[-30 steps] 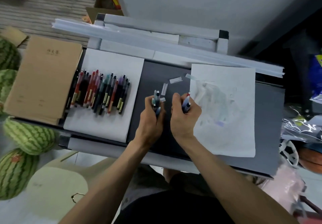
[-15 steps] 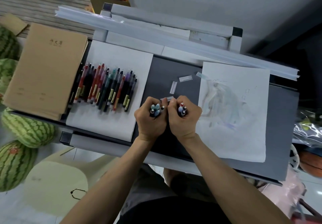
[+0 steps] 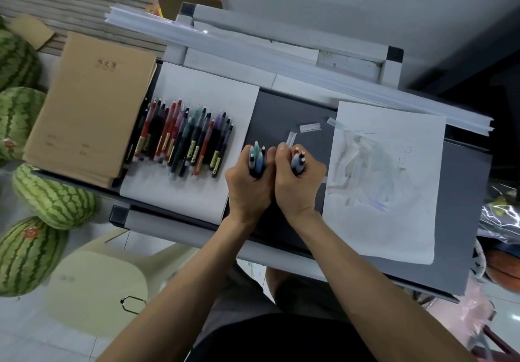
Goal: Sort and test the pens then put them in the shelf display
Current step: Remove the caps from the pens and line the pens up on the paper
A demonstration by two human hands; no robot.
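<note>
- L hand (image 3: 249, 190) was over the dark tabletop (image 3: 461, 221), fingers (image 3: 270, 155) curled tight round a bunch of pens (image 3: 256, 157) w/ blue, teal & black ends, held upright.
- R hand (image 3: 298, 190) was pressed against L hand, side by side. Its fingers were wrapped round a second bunch (image 3: 298, 160), w/ red, blue & black ends up.
- Row of pens (image 3: 183, 139) lay slanted on a white sheet (image 3: 197, 198) left of both hands, touched by neither.
- Scribbled paper (image 3: 394, 221) lay just right of R hand.
- Small clear pieces (image 3: 309, 127) lay on the tabletop just beyond the hands, far side.
- Stack of brown notebooks (image 3: 87, 108) sat at the left end. Watermelons (image 3: 53, 195) were on the floor further left.
</note>
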